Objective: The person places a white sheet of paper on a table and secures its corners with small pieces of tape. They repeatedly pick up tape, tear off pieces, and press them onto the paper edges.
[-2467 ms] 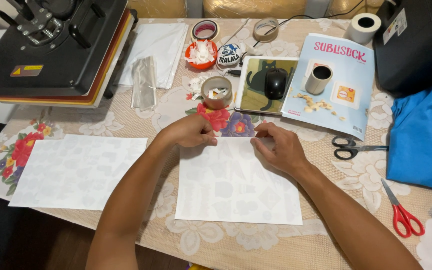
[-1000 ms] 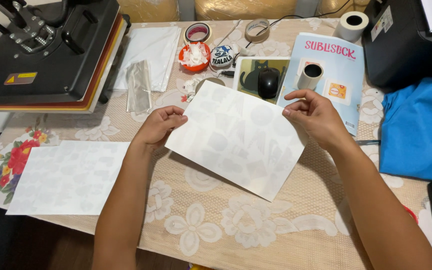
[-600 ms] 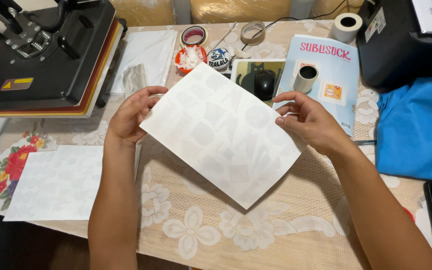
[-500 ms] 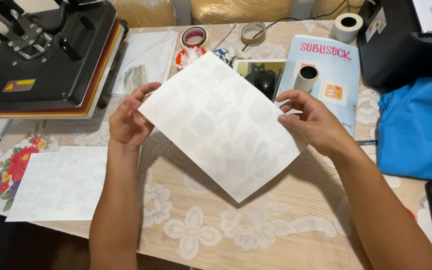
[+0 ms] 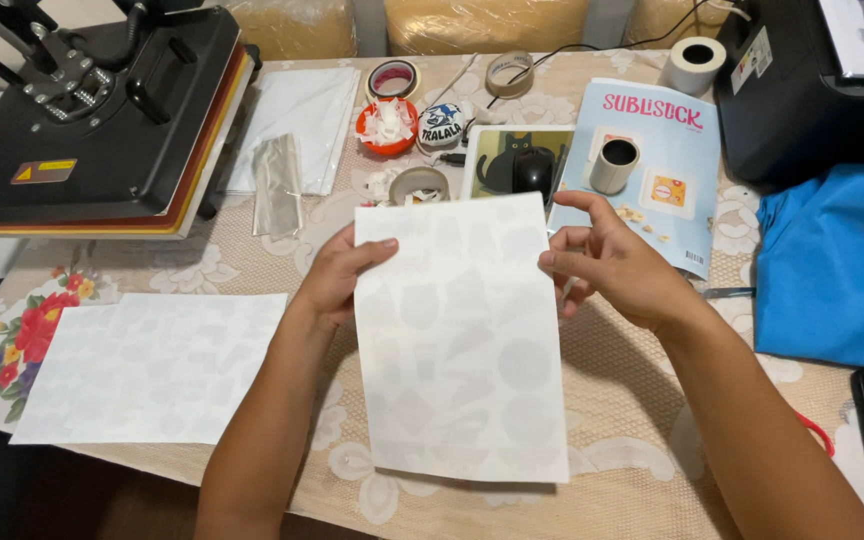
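Swung round from the slanted, diamond-like hold of half a second ago, the white sheet point(image 5: 462, 340) now hangs nearly square to the camera, long edges upright, lifted clear of the tabletop point(image 5: 642, 480) and throwing a shadow on the lace cloth below. Both hands have shifted with it. The left hand point(image 5: 337, 280) is clamped on the sheet's left edge near the top, thumb across the front and fingers hidden behind the paper. The right hand point(image 5: 607, 265) is at the right edge near the top; its fingers curl beside the edge, but whether they actually pinch the paper or only touch it cannot be told from here. Judging by the straightened hold, the sheet is being looked over rather than laid down.

Faint pale shapes cover the sheet, too washed-out to identify. A second white sheet point(image 5: 152, 365) with similar faint shapes lies flat to the left. Behind the held sheet a roll of tape point(image 5: 418, 184) and a computer mouse point(image 5: 532, 170) on its mat are partly covered by the paper's top edge. A black heat press point(image 5: 92, 110) sits at the far left, cut off by the frame. A pale blue booklet point(image 5: 652, 170) carries a small cup point(image 5: 614, 165); blue cloth point(image 5: 837, 265) lies at the right, cropped. Scissor handles near the right forearm are mostly hidden.
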